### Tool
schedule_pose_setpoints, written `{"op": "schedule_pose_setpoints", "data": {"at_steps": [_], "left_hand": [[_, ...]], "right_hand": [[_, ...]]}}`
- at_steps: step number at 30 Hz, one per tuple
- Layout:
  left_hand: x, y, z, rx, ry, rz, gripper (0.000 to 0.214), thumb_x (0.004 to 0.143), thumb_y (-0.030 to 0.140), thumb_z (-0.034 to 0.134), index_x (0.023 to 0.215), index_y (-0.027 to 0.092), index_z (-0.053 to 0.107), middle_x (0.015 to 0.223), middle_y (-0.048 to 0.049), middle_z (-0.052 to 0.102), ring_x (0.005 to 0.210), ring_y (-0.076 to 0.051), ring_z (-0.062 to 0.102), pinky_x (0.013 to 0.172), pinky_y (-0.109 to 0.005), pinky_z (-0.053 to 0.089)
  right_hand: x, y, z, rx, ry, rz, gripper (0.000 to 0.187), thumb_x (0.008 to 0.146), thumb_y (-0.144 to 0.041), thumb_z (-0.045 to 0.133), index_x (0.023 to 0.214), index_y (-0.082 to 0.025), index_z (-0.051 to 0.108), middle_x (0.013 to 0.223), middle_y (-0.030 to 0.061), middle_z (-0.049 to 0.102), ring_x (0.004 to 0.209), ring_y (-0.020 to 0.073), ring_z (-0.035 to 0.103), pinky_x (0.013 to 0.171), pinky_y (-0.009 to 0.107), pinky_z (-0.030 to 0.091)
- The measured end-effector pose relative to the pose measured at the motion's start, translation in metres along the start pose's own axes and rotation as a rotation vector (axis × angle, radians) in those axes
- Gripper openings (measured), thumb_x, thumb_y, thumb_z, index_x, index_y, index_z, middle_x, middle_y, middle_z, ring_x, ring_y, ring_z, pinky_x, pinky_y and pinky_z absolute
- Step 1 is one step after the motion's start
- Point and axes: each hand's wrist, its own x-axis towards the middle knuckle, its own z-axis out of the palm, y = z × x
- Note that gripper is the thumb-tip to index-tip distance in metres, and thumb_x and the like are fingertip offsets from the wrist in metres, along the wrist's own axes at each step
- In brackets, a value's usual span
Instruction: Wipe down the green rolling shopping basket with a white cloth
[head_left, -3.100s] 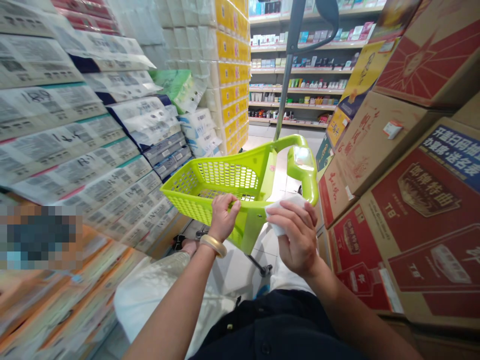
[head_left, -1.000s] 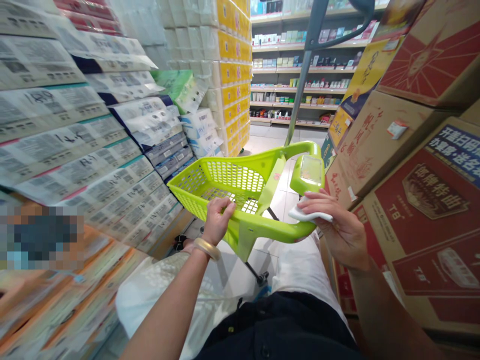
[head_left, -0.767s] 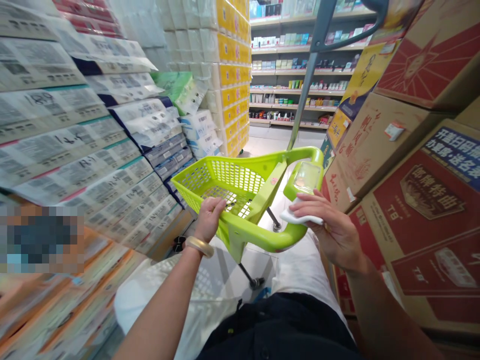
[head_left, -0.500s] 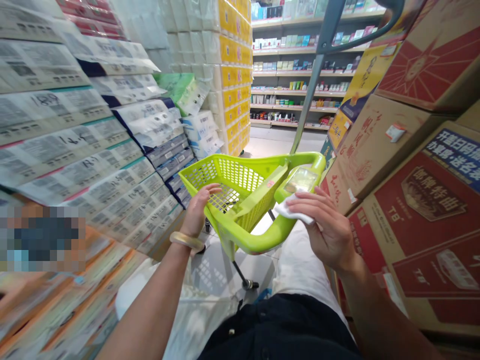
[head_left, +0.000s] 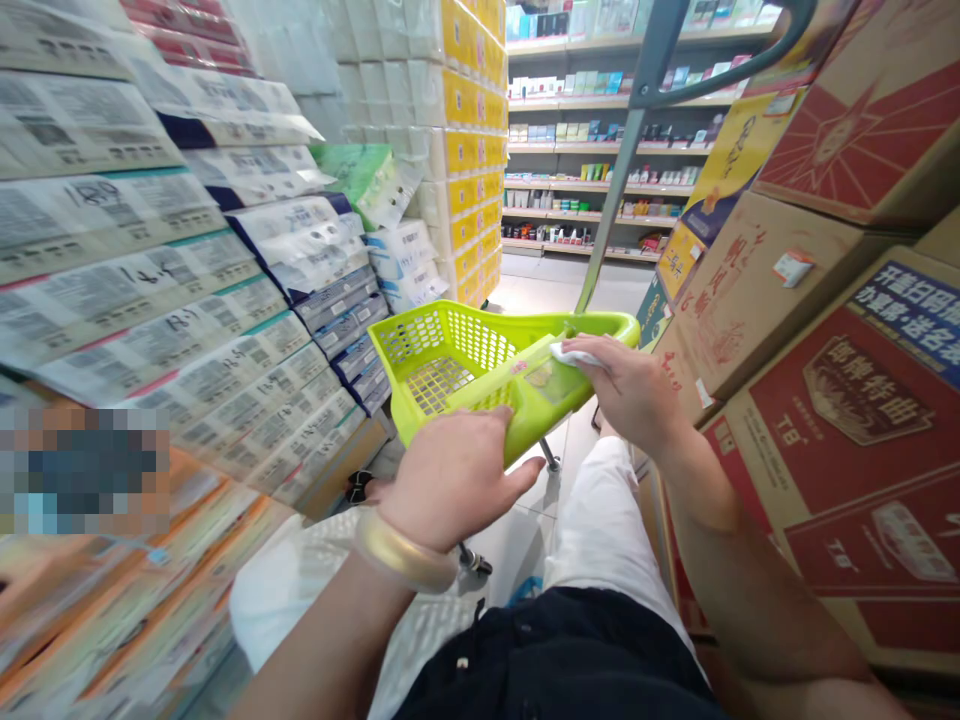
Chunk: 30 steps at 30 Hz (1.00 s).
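A lime-green plastic shopping cart basket (head_left: 450, 355) stands in front of me in a store aisle, with a grey pole (head_left: 611, 195) rising from its far right corner. My left hand (head_left: 450, 475), with a pale bangle on the wrist, grips the near rim of the basket. My right hand (head_left: 630, 390) presses a white wipe (head_left: 571, 353) onto the basket's right rim, beside its clear panel. The fingers are closed over the wipe.
Stacked tissue and paper packs (head_left: 172, 270) wall the left side. Red and brown cardboard cartons (head_left: 832, 380) are piled on the right. Yellow packs (head_left: 465, 130) and product shelves (head_left: 600, 150) stand further down the aisle. The tiled floor (head_left: 555, 290) runs between them.
The basket has tilted and swung away from me. My left hand shifted to its near rim, closer to the camera. My right hand slid the wipe up along the right rim.
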Motion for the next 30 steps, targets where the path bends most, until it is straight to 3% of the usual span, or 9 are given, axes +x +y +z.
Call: {"op": "schedule_pose_setpoints", "data": {"at_steps": [2, 7, 10, 13, 15, 19, 22, 26, 30], "left_hand": [[0.000, 0.000, 0.004, 0.043, 0.013, -0.060, 0.034, 0.078, 0.057, 0.064, 0.087, 0.024, 0.064, 0.068, -0.0062, 0.066, 0.062, -0.027, 0.062, 0.059, -0.036, 0.041], [0.001, -0.004, 0.008, 0.074, 0.058, -0.040, 0.034, 0.081, 0.055, 0.062, 0.093, 0.024, 0.064, 0.068, -0.0053, 0.064, 0.067, -0.028, 0.064, 0.063, -0.036, 0.042], [0.002, -0.007, 0.007, 0.098, 0.009, -0.052, 0.038, 0.083, 0.059, 0.058, 0.094, 0.023, 0.065, 0.070, -0.0067, 0.065, 0.069, -0.029, 0.065, 0.064, -0.037, 0.042], [0.002, -0.006, 0.003, 0.110, -0.023, -0.060, 0.040, 0.083, 0.060, 0.057, 0.094, 0.023, 0.065, 0.071, -0.0075, 0.067, 0.072, -0.030, 0.066, 0.064, -0.036, 0.044], [0.001, -0.003, -0.001, 0.133, -0.050, -0.058, 0.040, 0.086, 0.059, 0.053, 0.097, 0.022, 0.064, 0.074, -0.0080, 0.068, 0.075, -0.029, 0.068, 0.065, -0.035, 0.045], [-0.001, 0.000, -0.009, 0.190, -0.115, -0.043, 0.042, 0.091, 0.054, 0.043, 0.109, 0.021, 0.063, 0.082, -0.0097, 0.072, 0.081, -0.029, 0.070, 0.068, -0.035, 0.048], [-0.002, -0.002, -0.012, 0.205, -0.140, -0.025, 0.044, 0.092, 0.055, 0.041, 0.109, 0.020, 0.062, 0.083, -0.0100, 0.072, 0.081, -0.029, 0.070, 0.067, -0.036, 0.049], [-0.004, -0.008, -0.014, 0.197, -0.155, -0.012, 0.043, 0.091, 0.055, 0.042, 0.107, 0.022, 0.063, 0.086, -0.0094, 0.073, 0.081, -0.029, 0.070, 0.066, -0.036, 0.049], [-0.002, -0.010, -0.014, 0.187, -0.162, -0.013, 0.043, 0.091, 0.055, 0.044, 0.109, 0.021, 0.064, 0.091, -0.0096, 0.073, 0.084, -0.029, 0.070, 0.068, -0.037, 0.049]], "right_hand": [[0.005, -0.004, 0.004, 0.003, -0.021, 0.008, 0.021, 0.096, -0.021, 0.053, 0.105, -0.025, 0.072, 0.110, 0.0036, 0.077, 0.106, 0.0208, 0.071, 0.103, 0.042, 0.051], [0.015, -0.034, 0.020, 0.141, -0.257, -0.200, 0.030, 0.095, -0.011, 0.046, 0.106, -0.023, 0.071, 0.113, 0.0028, 0.075, 0.115, 0.0186, 0.066, 0.109, 0.039, 0.045], [0.027, -0.022, 0.017, 0.114, -0.274, -0.070, 0.024, 0.096, -0.017, 0.048, 0.097, -0.022, 0.072, 0.099, 0.0024, 0.076, 0.096, 0.0180, 0.069, 0.089, 0.031, 0.053], [0.039, -0.005, 0.010, 0.028, -0.263, 0.097, 0.023, 0.096, -0.022, 0.050, 0.087, -0.019, 0.071, 0.078, 0.0016, 0.073, 0.069, 0.0153, 0.064, 0.068, 0.026, 0.049], [0.044, -0.008, 0.009, 0.036, -0.314, 0.103, 0.023, 0.096, -0.021, 0.049, 0.090, -0.018, 0.071, 0.083, 0.0028, 0.074, 0.073, 0.0153, 0.064, 0.072, 0.025, 0.048], [0.049, -0.032, 0.014, 0.109, -0.563, -0.065, 0.026, 0.095, -0.016, 0.046, 0.099, -0.020, 0.071, 0.106, 0.0042, 0.074, 0.098, 0.0172, 0.064, 0.090, 0.028, 0.044], [0.059, -0.028, 0.016, 0.072, -0.656, -0.006, 0.024, 0.095, -0.019, 0.045, 0.092, -0.018, 0.069, 0.094, 0.0036, 0.072, 0.085, 0.0158, 0.063, 0.079, 0.026, 0.044], [0.077, 0.008, 0.015, 0.077, -0.645, 0.174, 0.025, 0.094, -0.028, 0.046, 0.080, -0.016, 0.063, 0.074, -0.0004, 0.064, 0.065, 0.0114, 0.054, 0.063, 0.022, 0.039], [0.092, 0.012, 0.019, 0.191, -0.839, 0.230, 0.029, 0.089, -0.038, 0.052, 0.069, -0.017, 0.058, 0.061, -0.0039, 0.057, 0.054, 0.0086, 0.049, 0.053, 0.020, 0.037]]}}
